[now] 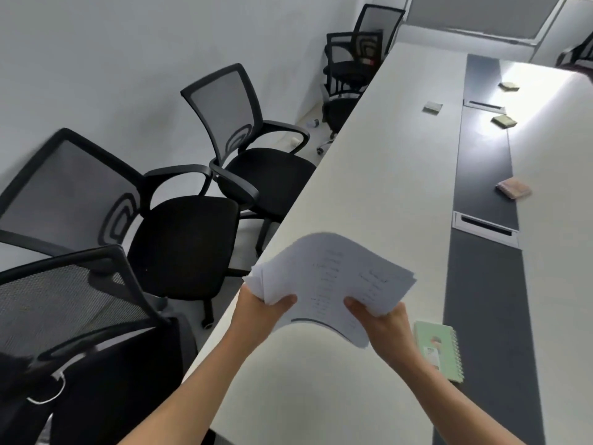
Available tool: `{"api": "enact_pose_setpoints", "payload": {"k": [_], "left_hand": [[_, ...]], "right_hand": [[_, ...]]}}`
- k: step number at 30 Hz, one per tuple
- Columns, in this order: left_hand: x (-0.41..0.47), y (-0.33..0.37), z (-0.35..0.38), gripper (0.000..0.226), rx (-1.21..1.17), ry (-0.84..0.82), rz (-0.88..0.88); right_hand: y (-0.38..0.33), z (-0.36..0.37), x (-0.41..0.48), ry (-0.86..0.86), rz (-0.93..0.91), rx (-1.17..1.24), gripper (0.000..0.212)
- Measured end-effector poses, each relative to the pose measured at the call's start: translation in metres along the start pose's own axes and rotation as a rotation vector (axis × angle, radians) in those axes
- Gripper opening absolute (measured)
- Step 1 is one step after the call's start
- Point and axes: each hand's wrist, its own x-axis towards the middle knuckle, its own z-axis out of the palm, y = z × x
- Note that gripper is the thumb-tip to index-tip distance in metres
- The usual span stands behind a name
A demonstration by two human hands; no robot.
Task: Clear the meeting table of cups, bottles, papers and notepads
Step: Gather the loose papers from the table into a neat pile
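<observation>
In the head view, our left hand point(263, 311) and right hand point(382, 326) sit closest, each gripping a near corner of the stack of papers point(333, 274), thumbs on top, held over the table point(385, 155). Just right of the stack, a green notepad point(439, 351) lies flat. Well beyond the stack lie a pink notepad point(513, 189) and three small pads point(503, 121). We judge the papers gathered. The next move calls for freeing one hand to take the green notepad.
</observation>
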Motion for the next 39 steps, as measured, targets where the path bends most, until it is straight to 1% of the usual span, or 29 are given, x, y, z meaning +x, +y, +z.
{"api": "enact_pose_setpoints", "payload": {"k": [1,4,6,9,10,15,19,22,24,26,28,31,33,35,37,39], "left_hand": [[-0.002,-0.005,-0.001,0.042,0.027,-0.022,-0.011],[-0.003,-0.017,-0.001,0.039,0.032,-0.100,-0.055],[0.001,-0.018,-0.002,0.041,-0.007,-0.147,-0.095],[0.008,-0.020,-0.002,0.042,-0.106,-0.224,-0.146],[0.008,-0.019,-0.001,0.043,-0.131,-0.238,-0.151],[-0.008,-0.013,0.005,0.044,-0.096,-0.220,-0.070],[-0.013,-0.008,-0.004,0.050,-0.035,-0.246,0.000],[-0.010,-0.005,-0.010,0.058,-0.139,-0.269,-0.032],[-0.008,-0.001,-0.009,0.049,-0.156,-0.293,-0.022],[-0.008,0.002,-0.008,0.038,-0.183,-0.301,-0.018],[-0.011,0.001,-0.008,0.040,-0.198,-0.281,-0.017],[-0.011,-0.010,-0.006,0.048,-0.182,-0.277,-0.078],[-0.013,-0.019,-0.002,0.042,-0.142,-0.283,-0.129],[-0.013,-0.025,0.001,0.033,-0.127,-0.249,-0.138],[-0.012,-0.027,0.004,0.030,-0.131,-0.227,-0.140],[-0.012,-0.033,0.008,0.031,-0.121,-0.224,-0.162]], "right_hand": [[0.008,-0.001,-0.003,0.009,0.025,0.024,0.027],[0.028,-0.009,-0.004,0.010,0.090,0.052,0.026],[0.034,-0.013,-0.002,-0.033,0.114,0.057,0.027],[0.044,-0.011,0.002,-0.125,0.151,0.050,0.039],[0.046,-0.008,0.002,-0.135,0.159,0.042,0.040],[0.041,-0.011,-0.009,-0.055,0.102,0.060,0.037],[0.038,-0.028,-0.025,-0.089,0.068,0.069,0.039],[0.036,-0.031,-0.025,-0.160,0.076,0.066,0.046],[0.034,-0.026,-0.022,-0.157,0.080,0.066,0.036],[0.032,-0.021,-0.022,-0.122,0.075,0.087,0.033],[0.036,-0.021,-0.021,-0.104,0.055,0.101,0.034],[0.045,-0.022,-0.023,-0.133,0.084,0.072,0.029],[0.049,-0.019,-0.026,-0.160,0.101,0.021,0.027],[0.054,-0.019,-0.028,-0.145,0.103,0.036,0.027],[0.057,-0.020,-0.028,-0.122,0.126,0.069,0.029],[0.064,-0.019,-0.028,-0.129,0.160,0.052,0.034]]}}
